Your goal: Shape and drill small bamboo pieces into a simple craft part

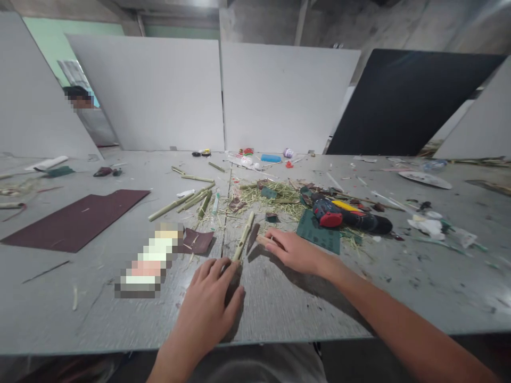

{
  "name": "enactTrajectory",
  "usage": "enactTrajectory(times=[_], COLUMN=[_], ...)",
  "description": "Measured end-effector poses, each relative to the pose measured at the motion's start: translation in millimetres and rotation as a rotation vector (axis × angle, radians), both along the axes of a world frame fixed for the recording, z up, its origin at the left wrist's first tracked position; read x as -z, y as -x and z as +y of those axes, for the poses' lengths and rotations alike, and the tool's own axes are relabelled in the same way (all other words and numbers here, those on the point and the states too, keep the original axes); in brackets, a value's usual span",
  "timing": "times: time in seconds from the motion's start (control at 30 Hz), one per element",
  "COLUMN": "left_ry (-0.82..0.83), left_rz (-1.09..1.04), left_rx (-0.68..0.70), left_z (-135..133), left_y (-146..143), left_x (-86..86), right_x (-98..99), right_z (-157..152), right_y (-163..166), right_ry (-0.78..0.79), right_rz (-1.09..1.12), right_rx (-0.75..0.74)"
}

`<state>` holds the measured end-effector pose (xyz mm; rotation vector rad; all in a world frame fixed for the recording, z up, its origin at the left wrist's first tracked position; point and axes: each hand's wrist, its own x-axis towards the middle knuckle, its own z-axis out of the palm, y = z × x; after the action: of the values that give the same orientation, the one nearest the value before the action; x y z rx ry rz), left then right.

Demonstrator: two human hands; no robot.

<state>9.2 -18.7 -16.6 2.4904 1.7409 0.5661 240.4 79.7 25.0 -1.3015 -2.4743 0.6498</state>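
My left hand (213, 295) presses a slim bamboo tube (244, 236) against the table, fingers wrapped over its near end. A small dark hole shows in the tube's upper side, and its far end points away from me. Just right of the tube, my right hand (293, 249) is closed on a wooden-handled blade (253, 240). Its flat, dark blade stands beside the bamboo; I cannot tell whether they touch. Beyond both hands lies a heap of bamboo shavings (279, 197). Green sandpaper (319, 234) lies past my right hand.
A cordless drill (329, 213) lies right of the shavings. Several cut bamboo pieces (194, 198) lie left of centre. Brown sandpaper (80, 218) and a pixelated object (147, 260) are on the left. White panels (289, 98) stand behind; a person (93, 119) is beyond them.
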Motion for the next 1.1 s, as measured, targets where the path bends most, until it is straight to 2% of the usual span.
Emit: enactTrajectory(times=[0.17, 0.33, 0.6, 1.1], left_ry=[0.006, 0.012, 0.013, 0.005], left_rz=[0.01, 0.007, -0.008, -0.001], left_rx=[0.006, 0.012, 0.006, -0.015], left_z=[1.0, 0.3, -0.4, -1.2], left_y=[-0.7, -0.5, 0.0, 0.0], left_x=[-0.7, -1.3, -4.6, -6.0], right_x=[2.5, 8.5, 11.9, 12.7], right_z=[-5.1, -2.9, 2.4, 18.7], right_y=[6.2, 15.3, 19.7, 26.5], right_ry=[-0.129, -0.204, -0.276, -0.226], right_rz=[-0.045, -0.176, -0.24, -0.239], right_rx=[0.066, 0.044, 0.038, 0.012])
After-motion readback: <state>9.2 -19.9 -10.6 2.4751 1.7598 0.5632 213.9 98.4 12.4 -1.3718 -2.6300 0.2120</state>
